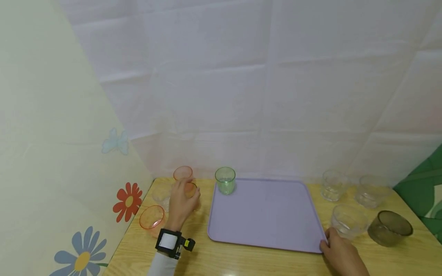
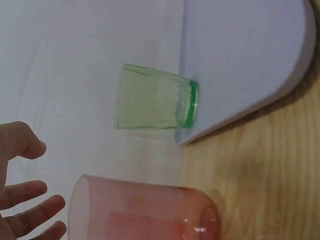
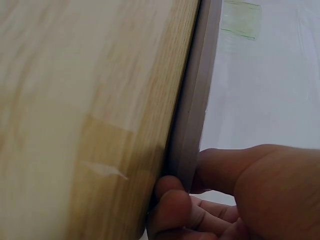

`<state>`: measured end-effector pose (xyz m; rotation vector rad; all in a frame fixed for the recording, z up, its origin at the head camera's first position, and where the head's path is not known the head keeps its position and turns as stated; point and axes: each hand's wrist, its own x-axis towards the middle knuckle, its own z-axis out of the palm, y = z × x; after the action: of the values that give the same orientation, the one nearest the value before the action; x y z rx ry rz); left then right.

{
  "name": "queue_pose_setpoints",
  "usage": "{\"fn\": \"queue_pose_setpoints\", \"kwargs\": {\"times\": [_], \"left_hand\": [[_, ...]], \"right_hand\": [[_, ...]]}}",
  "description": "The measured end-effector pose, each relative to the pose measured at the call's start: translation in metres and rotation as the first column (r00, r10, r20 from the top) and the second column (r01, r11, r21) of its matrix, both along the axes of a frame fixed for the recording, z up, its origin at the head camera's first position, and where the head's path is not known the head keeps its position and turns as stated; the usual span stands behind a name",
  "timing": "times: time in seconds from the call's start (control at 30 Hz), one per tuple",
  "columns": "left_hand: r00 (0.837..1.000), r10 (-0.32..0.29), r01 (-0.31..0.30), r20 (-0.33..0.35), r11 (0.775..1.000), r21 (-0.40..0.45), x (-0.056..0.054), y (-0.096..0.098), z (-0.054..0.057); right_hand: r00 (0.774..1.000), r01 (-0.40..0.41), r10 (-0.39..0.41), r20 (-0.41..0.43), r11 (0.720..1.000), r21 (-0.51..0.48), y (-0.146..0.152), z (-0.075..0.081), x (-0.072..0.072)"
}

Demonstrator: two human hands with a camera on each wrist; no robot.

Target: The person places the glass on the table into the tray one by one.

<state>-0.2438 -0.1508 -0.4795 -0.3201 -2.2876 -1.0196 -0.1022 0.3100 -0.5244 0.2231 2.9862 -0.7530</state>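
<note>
My left hand [image 1: 183,203] reaches over an amber glass [image 1: 190,187] on the left of the table. In the left wrist view its fingers [image 2: 31,221] are spread and slightly bent beside the rim of a reddish-orange glass [image 2: 145,210], with a gap between. A green glass [image 1: 226,183] stands upright on the back left corner of the lilac tray [image 1: 266,214]. At the tray's front right corner, my right hand [image 1: 342,253] pinches the edge; the right wrist view shows thumb and fingers [image 3: 172,207] on either side of the rim [image 3: 192,100].
Around the left hand stand a red-rimmed glass [image 1: 182,173], a clear glass [image 1: 161,193] and a larger orange-rimmed glass [image 1: 152,218]. Several clear glasses, one a wide clear glass [image 1: 348,222], and a dark brown glass [image 1: 389,229] stand right of the tray. A white sheet [image 1: 221,96] hangs behind.
</note>
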Motion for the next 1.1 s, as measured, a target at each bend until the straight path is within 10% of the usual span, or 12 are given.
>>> {"fn": "queue_pose_setpoints", "kwargs": {"times": [1.1], "left_hand": [[0.990,0.004,-0.028,0.142,0.984,0.173,-0.004,-0.011,-0.045]], "right_hand": [[0.998,0.005,-0.004,0.062,1.000,-0.019,-0.002,0.004,0.000]]}}
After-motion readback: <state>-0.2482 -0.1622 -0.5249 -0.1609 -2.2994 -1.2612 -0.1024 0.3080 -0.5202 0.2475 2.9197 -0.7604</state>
